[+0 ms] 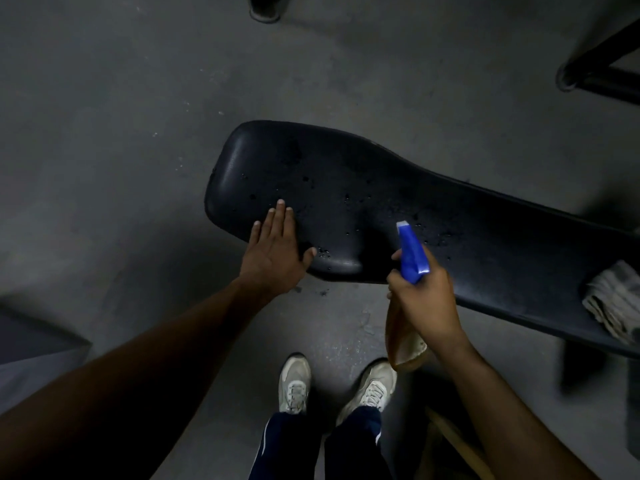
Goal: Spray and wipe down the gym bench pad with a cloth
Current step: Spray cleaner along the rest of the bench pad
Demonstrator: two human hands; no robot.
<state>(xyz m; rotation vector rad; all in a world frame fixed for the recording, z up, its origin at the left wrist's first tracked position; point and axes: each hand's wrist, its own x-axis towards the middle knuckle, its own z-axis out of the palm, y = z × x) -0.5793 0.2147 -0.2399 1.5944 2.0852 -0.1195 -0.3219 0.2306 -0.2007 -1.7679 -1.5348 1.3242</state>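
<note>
Bench pad [363, 202]: a long black padded cushion seen from above, running from the middle of the view off toward the right edge. Its wider, rounded end points left. Small dark wet droplets dot the surface across the middle.

Spray bottle [412, 254]: blue trigger head with a pale nozzle tip, aimed over the near edge of the pad toward the droplets. The brownish body of the bottle hangs below the grip, over the floor.

Right hand [420, 303]: closed around the neck of the spray bottle, with a finger at the trigger.

Left hand [273, 251]: open and flat, fingers together, palm down on the near left corner of the pad, thumb spread to the right.

Cloth [613, 299]: a crumpled pale grey rag lying on the pad near the right edge of the view, well apart from both hands.

Floor [138, 133]: dull grey concrete in dim light.

Feet [336, 386]: two white trainers and dark blue trousers with a white stripe, standing just beside the near side of the bench.

Metal frame [602, 71]: dark bars of other equipment at the upper right.
</note>
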